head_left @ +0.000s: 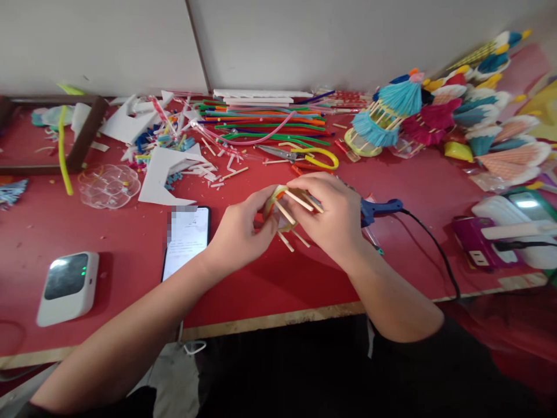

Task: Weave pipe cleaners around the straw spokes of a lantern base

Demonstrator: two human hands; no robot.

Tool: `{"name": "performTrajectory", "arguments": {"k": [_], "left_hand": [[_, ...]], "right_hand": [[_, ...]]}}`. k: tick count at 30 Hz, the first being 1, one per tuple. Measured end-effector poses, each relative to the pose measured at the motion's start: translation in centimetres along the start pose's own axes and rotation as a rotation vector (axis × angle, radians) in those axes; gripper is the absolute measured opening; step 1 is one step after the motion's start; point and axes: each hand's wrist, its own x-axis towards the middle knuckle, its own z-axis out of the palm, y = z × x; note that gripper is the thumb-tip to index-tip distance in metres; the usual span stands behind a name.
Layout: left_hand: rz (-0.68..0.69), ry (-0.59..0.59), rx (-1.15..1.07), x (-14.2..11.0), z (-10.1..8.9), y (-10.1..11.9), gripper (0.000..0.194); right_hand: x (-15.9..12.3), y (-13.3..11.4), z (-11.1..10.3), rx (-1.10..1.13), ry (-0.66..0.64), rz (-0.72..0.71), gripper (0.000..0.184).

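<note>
Between both hands, above the red table, is a small craft frame [285,219] with several pale wooden sticks pointing toward me and a yellow-green and orange rim. My left hand [246,226] grips its left side with thumb and fingers. On the other side, my right hand [333,212] has its fingers closed around the frame near the sticks. Part of the frame is hidden behind the fingers. Just beyond my hands lie scissors [319,157] with yellow handles. A blue corded tool [378,209], probably a glue gun, sits partly hidden behind my right hand.
A phone [187,241] lies left of my hands, and a white device [69,287] farther left. Pipe cleaners [270,125], white foam pieces [159,177] and scraps cover the back. Finished-looking blue stick crafts [398,96] stand back right. A purple power adapter [483,241] is at right.
</note>
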Motion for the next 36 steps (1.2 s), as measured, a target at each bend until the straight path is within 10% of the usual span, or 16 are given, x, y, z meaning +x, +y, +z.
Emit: {"name": "performTrajectory", "arguments": {"k": [6,13,36], "left_hand": [[-0.154,0.104,-0.529,0.8,-0.2,0.0,0.036],[-0.192,0.366,-0.622,1.6,-0.7,-1.0,0.012],[-0.108,0.294,-0.484,1.2,-0.6,-0.6,0.012]], "right_hand": [[0.1,0.4,0.3,0.018,-0.009,0.067,0.009],[0.1,0.4,0.7,0.018,0.007,0.041,0.006],[-0.2,0.5,1.1,0.03,0.026,0.017,0.009]]}}
